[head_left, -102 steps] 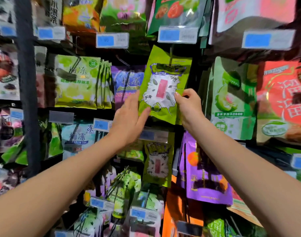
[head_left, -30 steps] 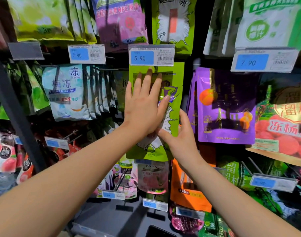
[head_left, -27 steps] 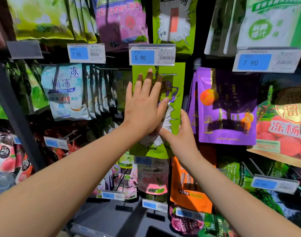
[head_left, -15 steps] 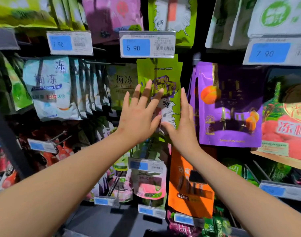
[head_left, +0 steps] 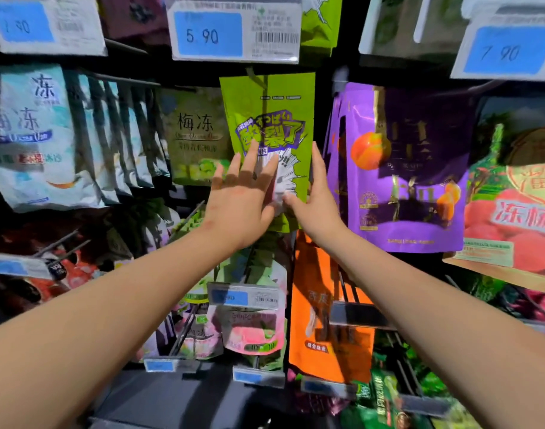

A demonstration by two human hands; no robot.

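Below the wrists, nearest of all: an orange pouch [head_left: 323, 320] under the right forearm and a pink pouch [head_left: 252, 332] under the left.

Up from there, left hand [head_left: 240, 196] laid flat on the lower front of the green snack pouch [head_left: 274, 113], fingers straight and spread, gripping nothing. Right hand [head_left: 314, 196] just beside it, fingers straight up along the pouch's right edge, thumb stretched across the lower front toward the left hand. Wide too, pressing rather than pinching.

Pouch itself between the two hands, hanging straight and flat under the 5.90 price tag [head_left: 234, 32], top edge just below it. Half a second ago crumpled and skewed at the top; now smoothed out, printed title fully in view above the fingertips. A second ago, left fingertips up near the tag and right hand low by the pouch's bottom corner; now left hand lower on the front, right hand higher along the edge.

Left of the left hand, a pale green plum-jelly pouch [head_left: 197, 134], then a row of light blue pouches [head_left: 33, 134]. Just beside the right hand, a purple pouch [head_left: 413, 168]. Farther right, a red fruit pouch [head_left: 518, 205] beneath a 7.90 price tag [head_left: 509, 48].
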